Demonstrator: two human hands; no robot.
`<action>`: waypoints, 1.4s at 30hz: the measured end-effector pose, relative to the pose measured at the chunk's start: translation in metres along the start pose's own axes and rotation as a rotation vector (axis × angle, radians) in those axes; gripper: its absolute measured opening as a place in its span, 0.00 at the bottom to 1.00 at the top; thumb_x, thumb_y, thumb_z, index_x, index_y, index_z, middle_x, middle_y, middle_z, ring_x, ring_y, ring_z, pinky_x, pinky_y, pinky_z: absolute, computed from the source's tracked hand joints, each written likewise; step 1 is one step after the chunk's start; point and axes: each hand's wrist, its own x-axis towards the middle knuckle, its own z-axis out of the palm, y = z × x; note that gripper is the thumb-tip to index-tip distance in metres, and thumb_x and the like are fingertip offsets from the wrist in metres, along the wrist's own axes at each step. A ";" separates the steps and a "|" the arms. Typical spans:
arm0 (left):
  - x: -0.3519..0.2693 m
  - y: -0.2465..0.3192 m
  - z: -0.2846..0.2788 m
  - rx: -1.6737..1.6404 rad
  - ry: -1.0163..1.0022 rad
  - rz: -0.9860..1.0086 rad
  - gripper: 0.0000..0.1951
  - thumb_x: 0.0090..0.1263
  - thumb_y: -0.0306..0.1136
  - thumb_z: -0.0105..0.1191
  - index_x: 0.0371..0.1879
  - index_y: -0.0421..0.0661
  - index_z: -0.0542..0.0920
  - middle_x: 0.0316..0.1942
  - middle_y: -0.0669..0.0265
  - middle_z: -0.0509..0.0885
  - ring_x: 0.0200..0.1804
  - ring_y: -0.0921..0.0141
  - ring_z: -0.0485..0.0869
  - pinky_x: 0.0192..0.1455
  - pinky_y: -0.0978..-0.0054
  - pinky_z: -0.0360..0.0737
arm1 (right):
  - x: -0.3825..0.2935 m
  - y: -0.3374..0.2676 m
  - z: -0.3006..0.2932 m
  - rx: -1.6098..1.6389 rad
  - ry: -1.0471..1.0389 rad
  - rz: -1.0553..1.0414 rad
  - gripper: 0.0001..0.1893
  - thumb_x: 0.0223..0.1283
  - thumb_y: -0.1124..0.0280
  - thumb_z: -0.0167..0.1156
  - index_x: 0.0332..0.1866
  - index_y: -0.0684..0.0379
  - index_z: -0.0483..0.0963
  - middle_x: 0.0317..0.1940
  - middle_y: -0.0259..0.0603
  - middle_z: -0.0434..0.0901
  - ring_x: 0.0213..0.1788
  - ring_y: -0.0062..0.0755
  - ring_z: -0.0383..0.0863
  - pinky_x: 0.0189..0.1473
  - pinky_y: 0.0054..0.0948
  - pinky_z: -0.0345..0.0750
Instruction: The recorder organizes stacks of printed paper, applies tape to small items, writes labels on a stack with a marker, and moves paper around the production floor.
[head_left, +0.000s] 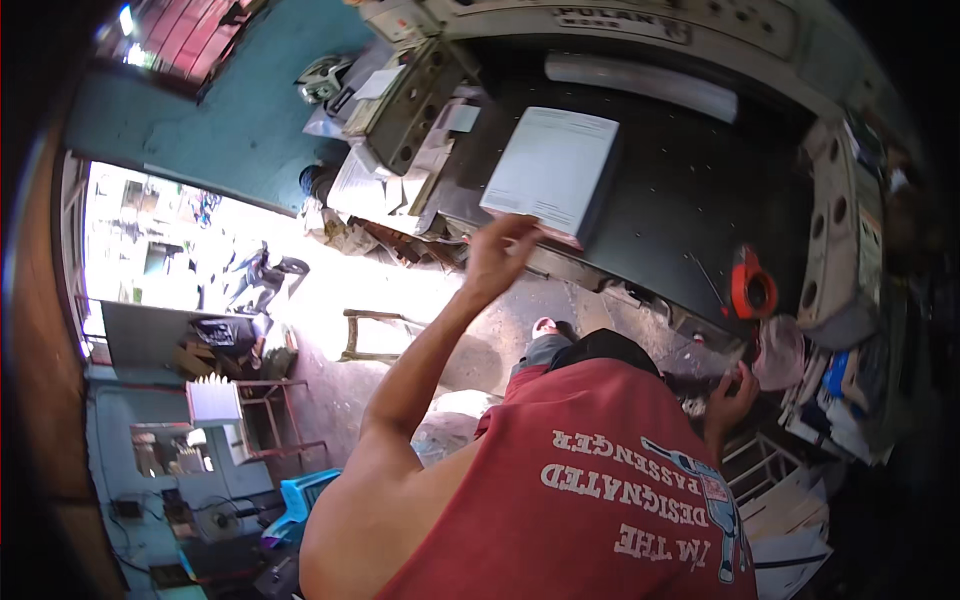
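A thick stack of printed paper (551, 169) lies on the dark machine table (660, 202), its top sheet white and a pinkish layer showing at the near edge. My left hand (504, 251) is at that near edge, its fingers bent and fingertips touching or just over the paper; whether they grip any sheets cannot be told. Low beside my body, past the table's near right corner, my right hand (735, 390) has loosely curled, parted fingers and nothing visible in it. A red tape dispenser (752, 285) rests near the table's right end, close to a thin rod-like item (706, 276).
A clear plastic-like roll (641, 84) lies along the back. Perforated metal side guards (829, 225) flank the table. Papers (367, 180) crowd its left side. A wooden stool frame (375, 335) stands on the floor, and a pinkish plastic bag (780, 352) hangs by the right corner.
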 end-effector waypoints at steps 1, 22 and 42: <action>-0.002 -0.036 -0.019 -0.031 0.140 -0.091 0.10 0.72 0.31 0.64 0.49 0.41 0.88 0.39 0.61 0.91 0.39 0.73 0.89 0.43 0.72 0.85 | 0.001 -0.007 0.007 -0.010 -0.006 -0.015 0.14 0.66 0.77 0.63 0.55 0.65 0.79 0.46 0.51 0.80 0.46 0.49 0.81 0.51 0.42 0.79; 0.128 -0.587 -0.279 0.391 0.190 -0.711 0.28 0.64 0.59 0.64 0.42 0.41 0.87 0.42 0.51 0.90 0.43 0.55 0.89 0.49 0.54 0.84 | -0.012 -0.452 0.273 0.126 -0.234 -0.511 0.12 0.53 0.80 0.69 0.44 0.62 0.80 0.36 0.43 0.82 0.35 0.43 0.83 0.36 0.35 0.80; 0.110 -0.187 -0.205 -0.201 -0.429 0.797 0.21 0.61 0.27 0.70 0.51 0.37 0.79 0.33 0.58 0.80 0.31 0.58 0.82 0.35 0.60 0.78 | 0.053 -0.529 0.245 0.874 -0.607 0.205 0.15 0.72 0.63 0.64 0.53 0.64 0.83 0.38 0.39 0.88 0.35 0.18 0.83 0.39 0.21 0.79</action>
